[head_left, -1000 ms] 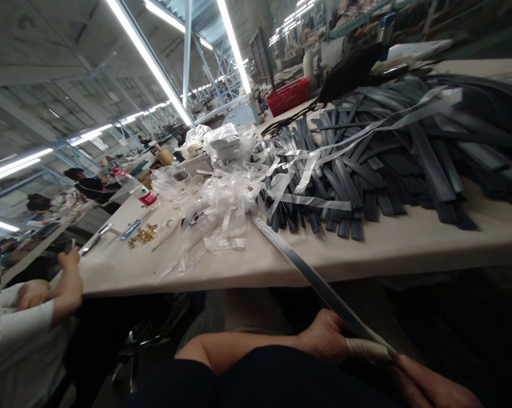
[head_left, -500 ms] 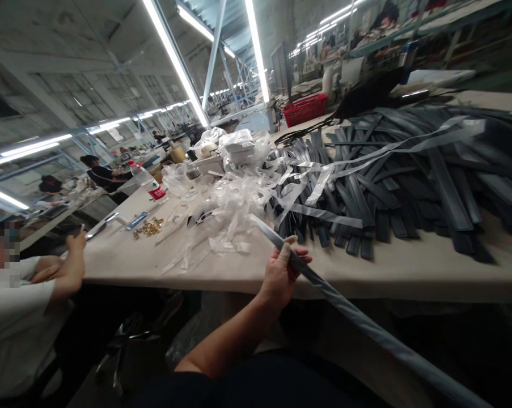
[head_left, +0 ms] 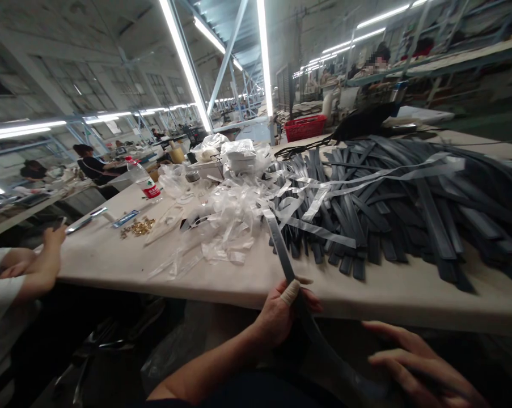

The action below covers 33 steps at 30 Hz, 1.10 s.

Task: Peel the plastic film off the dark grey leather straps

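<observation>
My left hand [head_left: 283, 309], with pale finger covers on its thumb and a finger, is closed around a long dark grey strap [head_left: 282, 249] at the table's front edge. The strap's far end points at the heap of clear plastic film strips [head_left: 234, 209]; its near part hangs down past my lap and blurs into shadow. To the right of it, below the table edge, my right hand [head_left: 417, 362] has its fingers apart, somewhat blurred, and I see nothing gripped in them. A big pile of similar dark straps [head_left: 392, 209] lies on the right of the table.
On the table [head_left: 238, 277] are a plastic bottle with a red label [head_left: 147, 184], small gold-coloured metal pieces [head_left: 139, 226] and a blue-and-white packet [head_left: 126, 219]. A red basket [head_left: 305, 128] stands behind. At the left a seated person's hand [head_left: 54, 235] holds a phone.
My left hand has come down and closer with the strap, which now points more steeply away from me. My right hand has entered at the lower right. The view has shifted slightly.
</observation>
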Each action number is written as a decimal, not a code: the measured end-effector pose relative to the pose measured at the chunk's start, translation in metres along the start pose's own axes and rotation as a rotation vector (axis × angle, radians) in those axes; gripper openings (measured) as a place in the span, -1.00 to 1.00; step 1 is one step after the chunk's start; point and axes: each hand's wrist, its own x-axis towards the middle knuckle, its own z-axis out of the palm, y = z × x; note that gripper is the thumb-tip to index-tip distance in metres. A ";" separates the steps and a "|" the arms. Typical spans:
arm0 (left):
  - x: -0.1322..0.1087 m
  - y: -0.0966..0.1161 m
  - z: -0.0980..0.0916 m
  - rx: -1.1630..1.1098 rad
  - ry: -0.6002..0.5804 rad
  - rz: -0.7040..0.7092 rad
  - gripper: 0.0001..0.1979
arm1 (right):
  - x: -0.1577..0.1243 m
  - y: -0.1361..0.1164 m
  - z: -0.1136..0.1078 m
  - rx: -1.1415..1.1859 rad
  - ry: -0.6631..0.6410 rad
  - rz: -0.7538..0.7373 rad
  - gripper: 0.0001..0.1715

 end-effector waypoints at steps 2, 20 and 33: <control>-0.002 0.000 0.003 -0.044 0.003 0.001 -0.68 | 0.016 -0.021 0.022 0.132 -0.186 0.057 -0.56; 0.010 0.033 -0.012 -0.107 0.286 0.155 -0.51 | 0.052 -0.056 0.100 0.190 -0.229 -0.294 -0.64; -0.009 0.015 -0.009 0.115 0.140 0.009 -0.61 | 0.051 -0.062 0.091 0.315 -0.292 -0.187 -0.70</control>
